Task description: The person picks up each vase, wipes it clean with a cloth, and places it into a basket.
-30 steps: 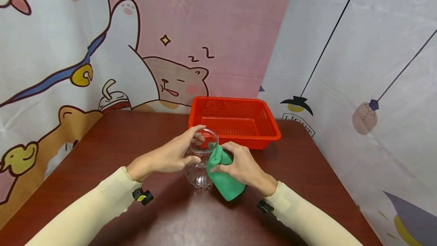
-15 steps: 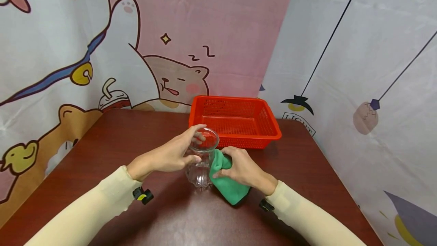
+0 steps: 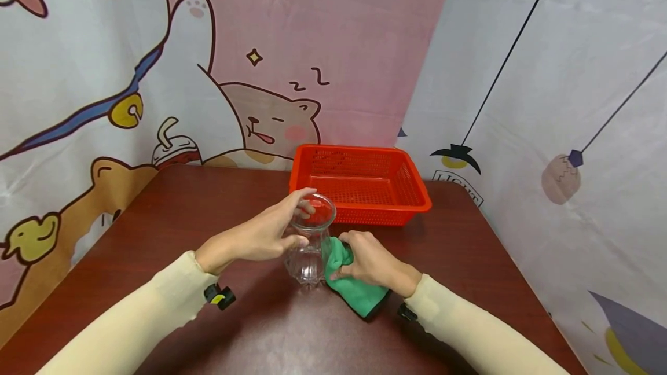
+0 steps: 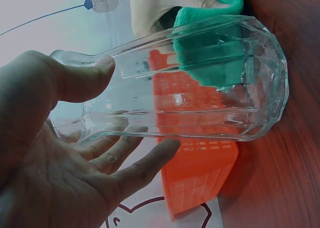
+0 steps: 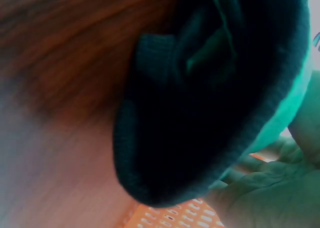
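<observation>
Head view: left hand [image 3: 260, 239] gripping glass vase [image 3: 308, 247] at neck (fragile, probably slippery); right hand [image 3: 367, 259] clutching soft green cloth [image 3: 359, 294] against its right side.

— Where's open room on the counter [image 3: 172, 213]?
— Left and near side lie bare.
— What blocks the way?
— The red basket [image 3: 361, 183] stands just behind the glass vase [image 3: 308, 242]; curtained walls [image 3: 521, 103] close the far and right sides.

Upright clear glass vase [image 3: 308, 245] touching green cloth [image 3: 356, 288].
</observation>
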Action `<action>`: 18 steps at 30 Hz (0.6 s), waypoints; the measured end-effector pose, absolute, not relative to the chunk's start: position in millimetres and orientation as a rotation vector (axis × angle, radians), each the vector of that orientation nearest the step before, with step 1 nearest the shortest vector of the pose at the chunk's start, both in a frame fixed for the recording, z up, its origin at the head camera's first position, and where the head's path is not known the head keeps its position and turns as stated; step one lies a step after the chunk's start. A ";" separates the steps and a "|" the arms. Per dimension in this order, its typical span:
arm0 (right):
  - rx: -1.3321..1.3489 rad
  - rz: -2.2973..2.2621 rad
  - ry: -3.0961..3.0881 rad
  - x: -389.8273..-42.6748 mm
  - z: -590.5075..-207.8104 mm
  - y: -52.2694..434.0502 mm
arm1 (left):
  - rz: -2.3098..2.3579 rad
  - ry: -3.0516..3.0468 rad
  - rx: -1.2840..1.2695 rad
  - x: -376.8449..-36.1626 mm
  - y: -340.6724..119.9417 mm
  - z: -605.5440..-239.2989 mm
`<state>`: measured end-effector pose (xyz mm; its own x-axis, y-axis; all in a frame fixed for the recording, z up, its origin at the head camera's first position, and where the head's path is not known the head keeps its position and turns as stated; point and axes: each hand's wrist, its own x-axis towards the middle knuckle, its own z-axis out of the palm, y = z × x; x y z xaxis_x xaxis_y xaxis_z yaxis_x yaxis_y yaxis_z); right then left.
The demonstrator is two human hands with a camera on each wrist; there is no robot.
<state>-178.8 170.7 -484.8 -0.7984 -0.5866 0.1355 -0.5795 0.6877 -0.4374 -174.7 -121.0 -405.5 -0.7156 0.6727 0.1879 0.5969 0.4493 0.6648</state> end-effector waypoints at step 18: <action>-0.940 -0.842 2.870 -179.8 -488.9 171.0 | 1.157 2.560 1.165 -175.4 -121.4 -405.7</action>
